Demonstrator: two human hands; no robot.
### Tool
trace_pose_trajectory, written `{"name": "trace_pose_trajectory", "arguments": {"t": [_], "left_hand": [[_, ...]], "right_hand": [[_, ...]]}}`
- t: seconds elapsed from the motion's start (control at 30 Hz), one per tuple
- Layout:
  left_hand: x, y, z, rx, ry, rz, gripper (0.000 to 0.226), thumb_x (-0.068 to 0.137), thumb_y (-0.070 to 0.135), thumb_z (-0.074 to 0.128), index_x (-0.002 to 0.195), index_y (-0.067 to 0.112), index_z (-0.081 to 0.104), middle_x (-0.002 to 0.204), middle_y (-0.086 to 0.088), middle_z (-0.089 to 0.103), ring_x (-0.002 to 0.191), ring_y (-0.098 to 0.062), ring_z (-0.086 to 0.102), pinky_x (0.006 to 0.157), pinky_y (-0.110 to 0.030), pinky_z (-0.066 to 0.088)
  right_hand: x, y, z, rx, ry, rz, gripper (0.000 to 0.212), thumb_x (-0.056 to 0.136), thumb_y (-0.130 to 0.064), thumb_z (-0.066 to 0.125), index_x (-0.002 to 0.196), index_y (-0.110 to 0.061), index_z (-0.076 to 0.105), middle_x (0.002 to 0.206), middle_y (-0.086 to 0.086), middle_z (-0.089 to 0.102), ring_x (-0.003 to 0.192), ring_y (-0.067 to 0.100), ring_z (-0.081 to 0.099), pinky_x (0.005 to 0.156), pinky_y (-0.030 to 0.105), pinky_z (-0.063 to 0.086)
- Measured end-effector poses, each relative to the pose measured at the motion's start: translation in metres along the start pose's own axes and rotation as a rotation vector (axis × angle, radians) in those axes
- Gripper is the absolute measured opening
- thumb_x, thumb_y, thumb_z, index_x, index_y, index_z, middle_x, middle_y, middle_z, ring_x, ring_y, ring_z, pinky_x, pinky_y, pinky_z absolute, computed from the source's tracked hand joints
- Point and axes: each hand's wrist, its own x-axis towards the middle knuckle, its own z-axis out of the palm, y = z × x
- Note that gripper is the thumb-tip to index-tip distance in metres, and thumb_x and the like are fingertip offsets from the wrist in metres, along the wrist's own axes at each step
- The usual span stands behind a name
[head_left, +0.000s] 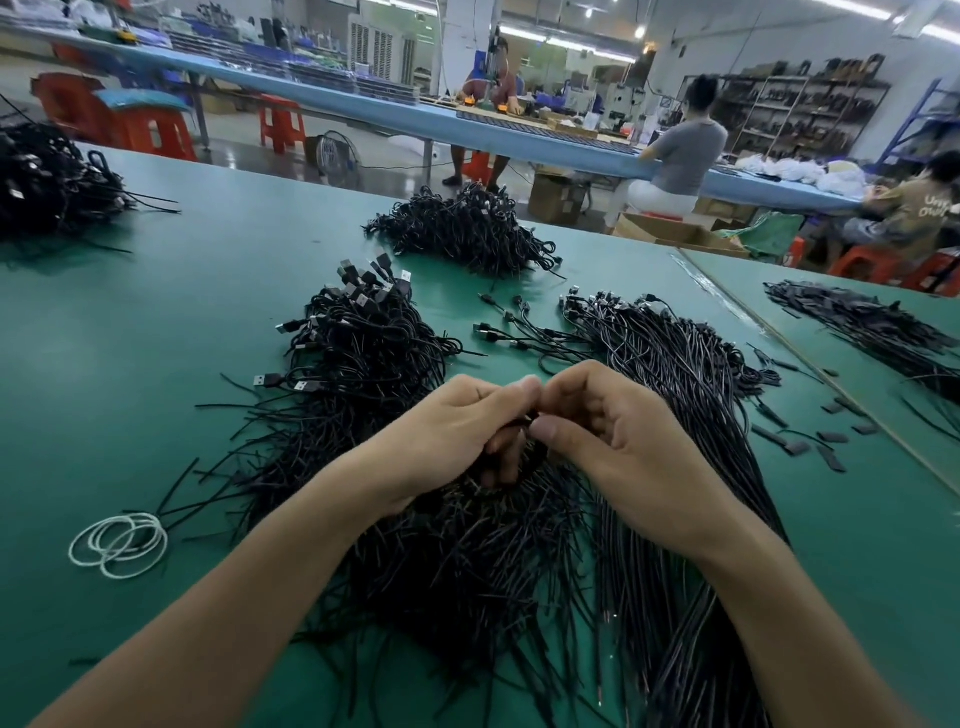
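Observation:
My left hand (457, 436) and my right hand (613, 431) meet fingertip to fingertip over a big heap of black cables (467, 561) on the green table (156, 364). Both have curled fingers pinching a small black cable end between them; the piece itself is mostly hidden by my fingers. A pile of black USB cables (358, 332) with plugs sticking up lies just beyond my left hand. A long bundle of straight black cables (670, 364) runs under my right wrist.
Another cable pile (462, 228) sits farther back, a dark heap (47, 182) at far left. White string loops (122, 543) lie near my left forearm. Small black sleeves (810, 441) are scattered at right. People sit at a blue bench (467, 124) behind.

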Motion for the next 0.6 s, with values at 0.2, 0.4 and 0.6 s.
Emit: {"name": "trace_pose_trajectory", "arguments": {"t": [0.2, 0.4, 0.6], "left_hand": [[0.003, -0.005, 0.009, -0.404, -0.013, -0.205, 0.053, 0.102, 0.053, 0.042, 0.103, 0.010, 0.073, 0.098, -0.015, 0.073, 0.086, -0.028, 0.072, 0.063, -0.040, 0.059], [0.008, -0.016, 0.008, -0.310, -0.011, -0.315, 0.071, 0.090, 0.075, 0.038, 0.078, 0.016, 0.075, 0.064, -0.011, 0.057, 0.042, -0.014, 0.036, 0.038, -0.015, 0.026], [0.012, -0.021, -0.003, -0.344, 0.239, -0.196, 0.063, 0.097, 0.064, 0.040, 0.051, 0.024, 0.056, 0.047, 0.009, 0.037, 0.036, -0.006, 0.024, 0.029, -0.017, 0.020]], "right_hand": [[0.005, 0.002, 0.007, -0.065, 0.099, -0.081, 0.017, 0.090, -0.013, 0.070, 0.094, -0.029, 0.064, 0.085, -0.012, 0.069, 0.080, 0.011, 0.067, 0.073, 0.026, 0.055], [0.012, 0.010, 0.012, -0.063, 0.182, -0.085, 0.013, 0.088, -0.018, 0.072, 0.090, -0.029, 0.065, 0.083, -0.011, 0.070, 0.076, 0.010, 0.067, 0.070, 0.027, 0.055], [-0.001, 0.051, 0.002, -0.279, 0.007, 0.359, 0.042, 0.090, -0.058, 0.049, 0.098, -0.022, 0.069, 0.081, -0.006, 0.069, 0.073, 0.006, 0.064, 0.062, 0.022, 0.051]]}}
